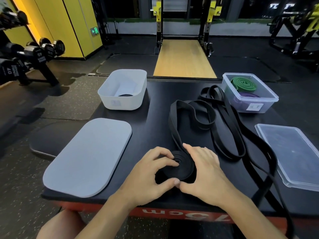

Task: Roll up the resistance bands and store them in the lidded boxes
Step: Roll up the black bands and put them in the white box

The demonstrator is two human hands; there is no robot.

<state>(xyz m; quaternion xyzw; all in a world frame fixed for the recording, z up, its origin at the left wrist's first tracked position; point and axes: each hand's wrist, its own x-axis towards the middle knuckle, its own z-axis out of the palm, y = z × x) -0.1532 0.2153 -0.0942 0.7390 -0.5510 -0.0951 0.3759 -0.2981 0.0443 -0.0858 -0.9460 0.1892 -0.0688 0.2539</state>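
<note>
A wide black resistance band [174,118] lies on the black box top, its near end wound into a flat coil [183,168]. My left hand [151,171] grips the coil's left side, fingertips at its centre and thumb under its front. My right hand [205,171] curls over the coil's right side. A thinner black band [229,128] sprawls to the right and hangs over the front edge. The white box [107,99] at the back left holds a black coil [125,95]. The clear box [269,104] at the back right holds a green roll [243,84] and a purple roll [250,96].
A grey lid [86,159] lies at the front left. A clear lid [293,154] lies at the right edge. A red side panel [181,214] marks the platform's front. A dumbbell rack [25,56] stands on the floor to the left, a squat rack [184,23] beyond.
</note>
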